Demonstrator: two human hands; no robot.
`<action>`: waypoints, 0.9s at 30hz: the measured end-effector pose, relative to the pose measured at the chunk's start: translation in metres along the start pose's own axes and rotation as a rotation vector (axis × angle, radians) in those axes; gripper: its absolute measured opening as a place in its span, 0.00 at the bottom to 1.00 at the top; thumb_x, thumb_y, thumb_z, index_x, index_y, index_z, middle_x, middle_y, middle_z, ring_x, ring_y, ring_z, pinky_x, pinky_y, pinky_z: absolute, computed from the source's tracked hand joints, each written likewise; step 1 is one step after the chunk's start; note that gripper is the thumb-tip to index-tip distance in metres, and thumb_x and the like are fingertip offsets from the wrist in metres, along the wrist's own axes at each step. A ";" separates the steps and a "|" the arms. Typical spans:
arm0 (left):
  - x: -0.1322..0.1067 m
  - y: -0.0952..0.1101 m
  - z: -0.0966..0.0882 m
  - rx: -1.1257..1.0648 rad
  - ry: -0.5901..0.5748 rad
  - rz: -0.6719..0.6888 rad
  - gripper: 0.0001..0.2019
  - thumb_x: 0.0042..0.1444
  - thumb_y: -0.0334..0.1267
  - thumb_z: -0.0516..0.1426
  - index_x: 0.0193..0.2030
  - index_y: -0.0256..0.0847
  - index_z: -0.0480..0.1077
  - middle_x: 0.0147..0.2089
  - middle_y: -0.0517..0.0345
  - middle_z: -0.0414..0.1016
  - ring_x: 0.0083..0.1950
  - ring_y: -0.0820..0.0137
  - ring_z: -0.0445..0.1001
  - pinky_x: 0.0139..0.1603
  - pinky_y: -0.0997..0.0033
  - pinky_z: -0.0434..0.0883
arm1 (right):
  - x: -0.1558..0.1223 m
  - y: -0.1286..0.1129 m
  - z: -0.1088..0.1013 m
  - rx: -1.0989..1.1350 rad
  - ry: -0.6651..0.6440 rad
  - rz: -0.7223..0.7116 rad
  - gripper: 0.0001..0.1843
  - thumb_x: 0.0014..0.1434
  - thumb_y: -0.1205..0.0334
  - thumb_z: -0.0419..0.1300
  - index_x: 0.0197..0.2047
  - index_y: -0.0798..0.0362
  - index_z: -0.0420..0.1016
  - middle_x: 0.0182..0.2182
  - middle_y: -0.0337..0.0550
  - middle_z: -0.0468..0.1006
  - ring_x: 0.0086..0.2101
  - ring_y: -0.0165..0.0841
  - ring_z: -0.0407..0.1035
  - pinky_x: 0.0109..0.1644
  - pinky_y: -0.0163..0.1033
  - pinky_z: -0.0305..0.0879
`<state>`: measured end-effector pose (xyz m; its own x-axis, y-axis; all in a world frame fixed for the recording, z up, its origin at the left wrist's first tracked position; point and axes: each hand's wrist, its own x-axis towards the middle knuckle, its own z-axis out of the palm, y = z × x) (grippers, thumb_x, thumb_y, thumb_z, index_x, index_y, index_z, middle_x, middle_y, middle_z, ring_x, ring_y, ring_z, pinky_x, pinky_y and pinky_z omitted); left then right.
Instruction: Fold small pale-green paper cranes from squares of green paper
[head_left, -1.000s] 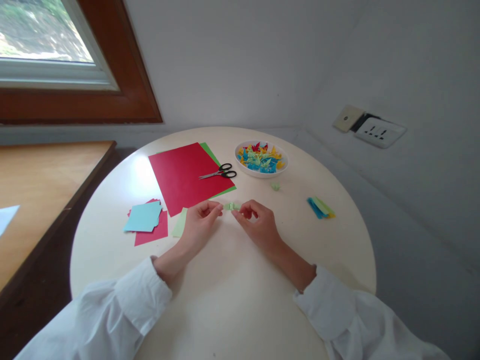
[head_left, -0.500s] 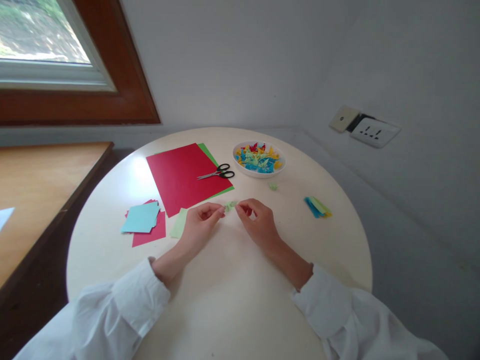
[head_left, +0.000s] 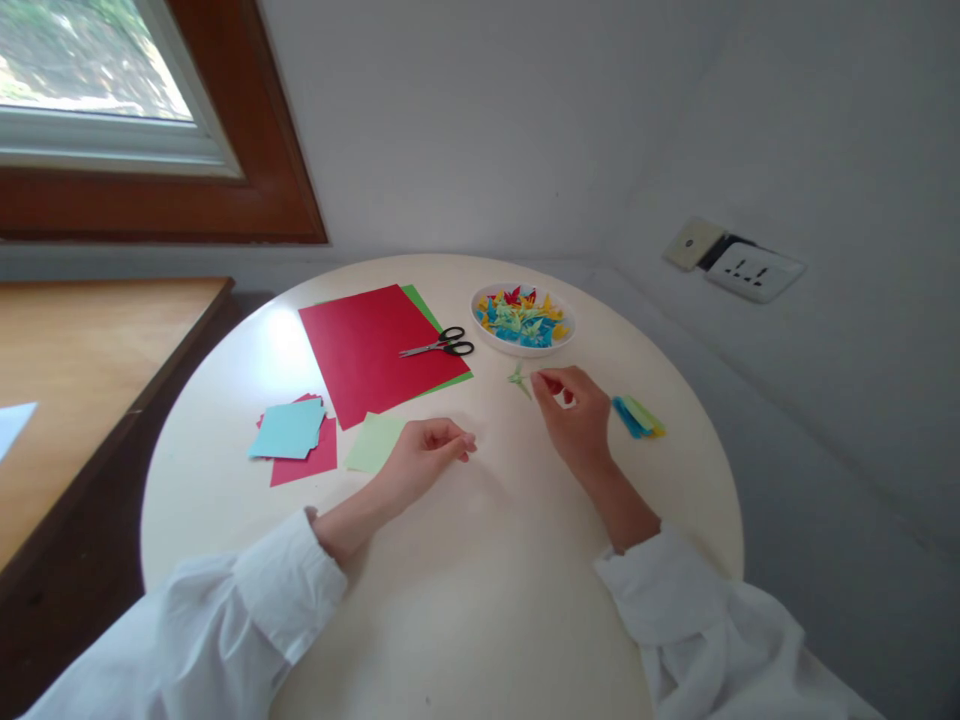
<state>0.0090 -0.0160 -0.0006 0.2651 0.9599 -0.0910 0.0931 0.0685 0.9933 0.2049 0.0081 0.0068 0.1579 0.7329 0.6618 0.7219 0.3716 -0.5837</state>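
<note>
My right hand is closed in a pinch on a small light green paper crane, which sticks out to the left of the fingertips, just in front of the white dish. The dish holds several small folded paper cranes in red, yellow, blue and green. My left hand hovers over the table's middle, thumb and fingers pressed together with nothing visible in them. Partly behind that hand lies a light green paper square.
Black-handled scissors rest on a large red sheet with green paper under it. At the left lie blue squares over red ones. Folded coloured paper strips lie at the right. A wall socket is beyond.
My hands have moved apart. The right one has carried the green crane rightward and away from me; the left has let go of it. The other green crane on the table is now hidden.
</note>
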 end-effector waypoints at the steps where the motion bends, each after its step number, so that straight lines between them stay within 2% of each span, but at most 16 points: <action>1: -0.001 0.001 0.001 -0.007 -0.009 -0.009 0.13 0.44 0.46 0.60 0.21 0.37 0.72 0.21 0.58 0.72 0.26 0.72 0.69 0.28 0.74 0.63 | 0.004 0.004 -0.004 -0.025 0.043 -0.012 0.08 0.55 0.60 0.56 0.28 0.52 0.73 0.24 0.40 0.73 0.25 0.31 0.63 0.30 0.37 0.59; 5: -0.003 0.005 0.002 -0.012 -0.006 -0.028 0.13 0.43 0.47 0.60 0.21 0.38 0.72 0.20 0.58 0.71 0.24 0.72 0.68 0.26 0.74 0.62 | 0.016 0.021 -0.022 -0.185 0.160 -0.037 0.09 0.56 0.60 0.55 0.28 0.53 0.72 0.24 0.41 0.72 0.26 0.32 0.63 0.30 0.38 0.58; 9: -0.006 0.007 0.006 0.019 -0.028 -0.036 0.13 0.42 0.46 0.60 0.20 0.38 0.71 0.18 0.60 0.68 0.21 0.75 0.63 0.23 0.75 0.58 | 0.023 0.042 -0.035 -0.321 0.195 0.001 0.08 0.54 0.61 0.54 0.26 0.53 0.70 0.23 0.42 0.71 0.26 0.32 0.62 0.32 0.38 0.59; 16: -0.008 0.009 0.008 0.027 -0.049 -0.031 0.12 0.41 0.47 0.60 0.19 0.39 0.71 0.17 0.60 0.68 0.21 0.75 0.62 0.22 0.76 0.56 | 0.024 0.081 -0.039 -0.421 0.044 0.132 0.08 0.51 0.63 0.54 0.22 0.54 0.69 0.21 0.42 0.68 0.26 0.34 0.62 0.34 0.41 0.60; 27: -0.005 0.009 0.006 -0.097 0.032 -0.037 0.13 0.42 0.47 0.60 0.19 0.38 0.71 0.20 0.57 0.72 0.24 0.72 0.68 0.29 0.73 0.61 | 0.020 0.093 -0.028 -0.468 -0.063 0.106 0.09 0.49 0.64 0.54 0.21 0.54 0.71 0.22 0.44 0.69 0.26 0.34 0.61 0.35 0.42 0.59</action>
<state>0.0139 -0.0214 0.0088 0.2327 0.9642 -0.1275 0.0088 0.1290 0.9916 0.2942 0.0419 -0.0214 0.2163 0.7912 0.5721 0.9318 0.0076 -0.3628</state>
